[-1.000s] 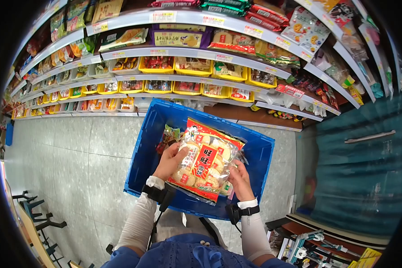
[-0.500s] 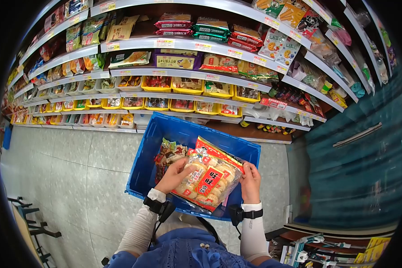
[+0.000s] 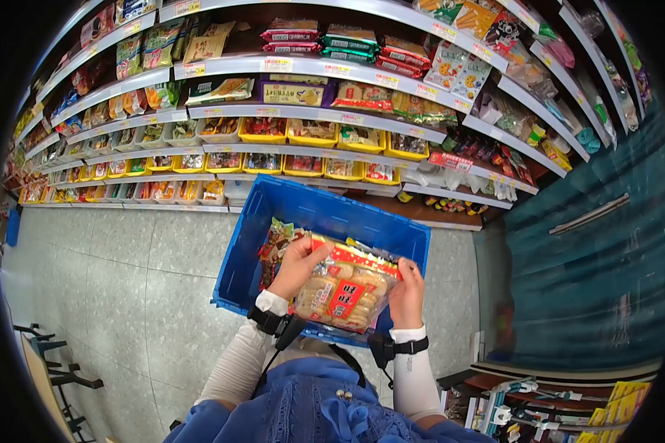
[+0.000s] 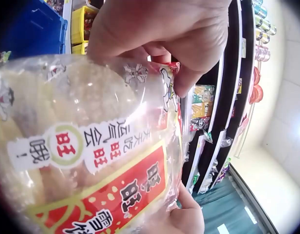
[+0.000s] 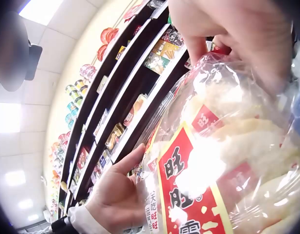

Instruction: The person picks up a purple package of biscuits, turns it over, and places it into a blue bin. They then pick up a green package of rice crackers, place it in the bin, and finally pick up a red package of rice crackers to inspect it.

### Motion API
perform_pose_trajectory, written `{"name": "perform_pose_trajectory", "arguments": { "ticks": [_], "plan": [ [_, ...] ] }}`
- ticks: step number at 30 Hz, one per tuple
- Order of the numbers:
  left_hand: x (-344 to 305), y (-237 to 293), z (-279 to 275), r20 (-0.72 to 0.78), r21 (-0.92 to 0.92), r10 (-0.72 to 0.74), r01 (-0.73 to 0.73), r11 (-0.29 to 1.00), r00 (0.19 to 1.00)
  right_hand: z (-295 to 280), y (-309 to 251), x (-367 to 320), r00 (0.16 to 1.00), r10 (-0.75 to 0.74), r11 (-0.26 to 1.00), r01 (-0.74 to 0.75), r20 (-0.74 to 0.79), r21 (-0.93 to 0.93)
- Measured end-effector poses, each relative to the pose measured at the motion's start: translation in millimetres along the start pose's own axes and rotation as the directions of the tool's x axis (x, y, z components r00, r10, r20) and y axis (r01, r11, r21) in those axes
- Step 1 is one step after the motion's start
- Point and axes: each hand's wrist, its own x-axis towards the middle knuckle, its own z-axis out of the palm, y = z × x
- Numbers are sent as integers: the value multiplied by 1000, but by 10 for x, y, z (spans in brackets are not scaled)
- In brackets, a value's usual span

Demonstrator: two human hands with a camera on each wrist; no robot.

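Note:
Both hands grip a clear-and-red bag of rice crackers (image 3: pixel 343 292) above the blue crate in the head view. My left hand (image 3: pixel 295 269) pinches its upper left corner, with the thumb on the front. The upper right corner is in the fingers of my right hand (image 3: pixel 406 292). Round pale crackers show through the plastic around a red label. Close up in the left wrist view, the bag (image 4: pixel 91 146) bulges below the left hand (image 4: pixel 169 29). In the right wrist view the right hand (image 5: pixel 242 34) holds its crinkled top edge.
Under the bag is the blue crate (image 3: pixel 236 244), holding several snack packs (image 3: pixel 277 240) at its left side. Beyond it rise curved shelves (image 3: pixel 310 111) with packaged snacks and yellow bins (image 3: pixel 262 131). A teal curtain (image 3: pixel 584 273) hangs at the right; grey floor (image 3: pixel 177 295) lies left.
The right hand went from the bag's lower right side to its upper right corner. Then the left hand shifted up to the upper left corner. The bag has turned more level.

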Motion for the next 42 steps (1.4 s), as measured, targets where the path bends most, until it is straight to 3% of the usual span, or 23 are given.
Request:
{"name": "perform_pose_trajectory", "arguments": {
  "ticks": [3,9,11,12,13,15,16,19,23,26,29,30,34,37,39,41,42],
  "plan": [
    [-5,124,77,-29,-118,-46,42,992,999,57,-57,-38,999,2,1000,-2,35,-2],
    [29,234,37,-14,-171,-93,89,981,996,126,-80,-90,998,-44,997,47,49,-58],
    [50,327,27,-71,-376,-127,92,922,989,69,-56,-94,999,-15,974,21,28,-226],
    [75,347,-23,-64,-432,-164,121,894,984,19,-79,-133,998,28,934,-8,52,-356],
    [101,371,-50,-65,-432,-165,121,894,984,-36,-86,-165,998,29,935,-8,52,-356],
    [132,418,-96,-100,-530,-175,96,843,980,-155,-92,-226,948,170,895,-35,269,-444],
    [161,404,-127,-85,-573,-191,109,813,978,-207,-115,-250,930,253,862,-92,267,-498],
    [188,399,-164,-51,-645,-215,132,752,975,-271,-144,-349,913,307,865,-151,267,-479],
    [173,438,-127,40,-678,-258,216,703,965,-300,-146,-371,945,237,907,-132,225,-401],
    [124,465,-73,62,-666,-142,146,731,988,-286,-159,-401,961,184,926,-99,205,-365],
    [27,458,-51,63,-538,-155,164,827,986,-321,-144,-404,968,126,940,-46,217,-339],
    [-60,519,-9,54,-420,-218,220,880,974,-324,-145,-411,970,118,941,-41,211,-335],
    [-210,315,47,140,-281,-348,374,884,927,-342,-126,-413,985,73,965,-30,156,-261],
    [-302,152,125,144,-116,-389,405,907,910,-388,-102,-391,990,35,980,-8,134,-197],
    [-372,81,151,149,-111,-376,393,913,915,-410,-86,-381,993,17,987,1,116,-160],
    [-379,-37,131,102,39,-261,258,965,960,-432,-84,-380,994,-8,996,17,105,-93],
    [-400,-7,171,98,-27,-246,249,968,964,-431,-87,-388,995,-11,996,20,104,-90]
  ]
}}
